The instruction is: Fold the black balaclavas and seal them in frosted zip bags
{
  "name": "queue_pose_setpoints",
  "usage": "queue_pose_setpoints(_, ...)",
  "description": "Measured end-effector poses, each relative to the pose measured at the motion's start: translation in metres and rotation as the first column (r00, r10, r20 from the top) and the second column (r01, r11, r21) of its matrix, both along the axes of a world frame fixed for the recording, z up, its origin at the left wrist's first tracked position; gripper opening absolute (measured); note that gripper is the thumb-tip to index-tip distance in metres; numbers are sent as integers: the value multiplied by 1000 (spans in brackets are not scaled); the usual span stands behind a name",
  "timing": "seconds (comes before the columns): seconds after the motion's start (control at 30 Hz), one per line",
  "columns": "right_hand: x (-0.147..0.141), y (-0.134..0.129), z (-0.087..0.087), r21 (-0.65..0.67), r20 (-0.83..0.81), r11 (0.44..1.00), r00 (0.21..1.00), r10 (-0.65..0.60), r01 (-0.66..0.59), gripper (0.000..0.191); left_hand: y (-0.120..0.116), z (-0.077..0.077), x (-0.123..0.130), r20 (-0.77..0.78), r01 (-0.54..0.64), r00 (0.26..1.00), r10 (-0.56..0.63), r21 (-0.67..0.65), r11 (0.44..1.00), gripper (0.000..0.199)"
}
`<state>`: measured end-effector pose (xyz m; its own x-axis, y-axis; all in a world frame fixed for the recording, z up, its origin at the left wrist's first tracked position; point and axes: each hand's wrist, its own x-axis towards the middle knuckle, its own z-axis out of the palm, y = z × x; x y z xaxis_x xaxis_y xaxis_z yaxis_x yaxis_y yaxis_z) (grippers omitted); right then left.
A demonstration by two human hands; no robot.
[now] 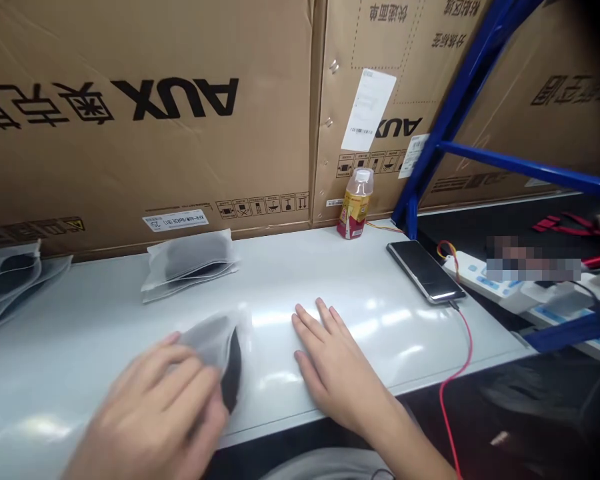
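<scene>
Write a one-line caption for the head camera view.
Left hand on a translucent plastic bag with a dark item inside, right hand flat on the white workbench beside it.

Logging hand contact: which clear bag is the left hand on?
The front bag under the left hand; the mid-table bag and far-left pile lie untouched.

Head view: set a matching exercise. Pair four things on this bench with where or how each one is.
Things:
1. left hand
2. right hand
3. smartphone
4. drink bottle

Places and states:
A. upright at the foot of a cardboard carton
B. palm down, fingers spread, on the white bench
C. on a translucent bag with dark contents
D. lying flat, a red cable running from its end

Pairs: 1-C, 2-B, 3-D, 4-A.
</scene>
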<state>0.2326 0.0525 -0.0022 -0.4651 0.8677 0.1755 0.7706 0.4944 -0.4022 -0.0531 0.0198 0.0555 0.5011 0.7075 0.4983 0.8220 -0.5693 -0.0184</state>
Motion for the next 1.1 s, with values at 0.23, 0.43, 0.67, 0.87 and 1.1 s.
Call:
queue_pose_setpoints(0.23,-6,-7,10,53,-203,998,978,55,-45,34,-16,-32,33,-108,8,994,-18,-93,996,64)
queue_pose_setpoints(0.43,-37,-23,22,-162,-313,983,949,30,-85,19,-10,-33,24,30,-7,999,11,-129,992,70)
queue_pose_setpoints(0.67,-56,-19,35,-311,-438,941,899,-16,-134,5,-15,-50,28,30,-27,999,34,-202,979,72)
queue_pose_setpoints(0.87,-25,-13,48,-459,-734,870,629,-255,-183,10,-18,-69,12,24,-195,978,207,-240,951,78)
queue_pose_setpoints(1.1,35,5,37,-441,-627,898,718,-303,-5,16,-7,-78,-72,-194,-272,957,217,-328,905,76)
